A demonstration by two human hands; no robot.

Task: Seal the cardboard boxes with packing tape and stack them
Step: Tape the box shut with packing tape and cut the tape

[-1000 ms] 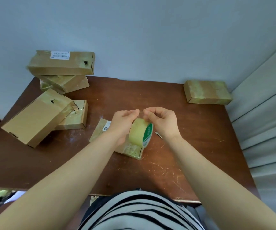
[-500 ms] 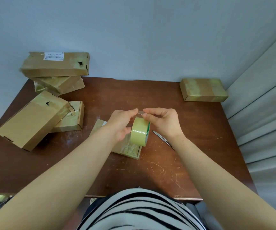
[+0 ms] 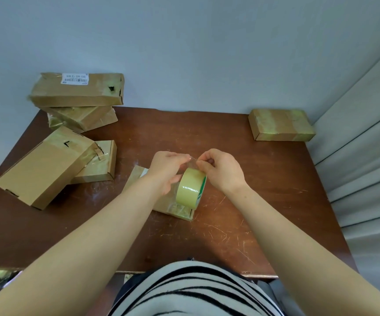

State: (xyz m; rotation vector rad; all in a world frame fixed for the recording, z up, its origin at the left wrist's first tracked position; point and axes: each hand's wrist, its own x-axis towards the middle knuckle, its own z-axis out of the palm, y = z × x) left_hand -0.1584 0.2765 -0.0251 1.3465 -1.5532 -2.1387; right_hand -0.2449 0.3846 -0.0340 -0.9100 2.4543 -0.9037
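I hold a roll of yellowish packing tape point(image 3: 190, 190) upright above a flat cardboard box point(image 3: 177, 209) at the table's middle. My left hand point(image 3: 166, 170) grips the roll from its left side, thumb up at the tape's free end. From the right, my right hand point(image 3: 223, 172) pinches that loose end, and a short clear strip point(image 3: 189, 159) is stretched between the fingertips of both hands. My left forearm hides most of the flat box.
At the back left two taped boxes point(image 3: 77, 91) are stacked against the wall. In front of them a large box point(image 3: 40, 167) leans on a smaller one point(image 3: 103, 164). One taped box point(image 3: 280, 125) lies at the back right corner. A curtain point(image 3: 366, 156) hangs at the right.
My fingertips have moved apart above the roll, and a short strip of tape has peeled off between them. The scissors seen beside my right wrist are now hidden.
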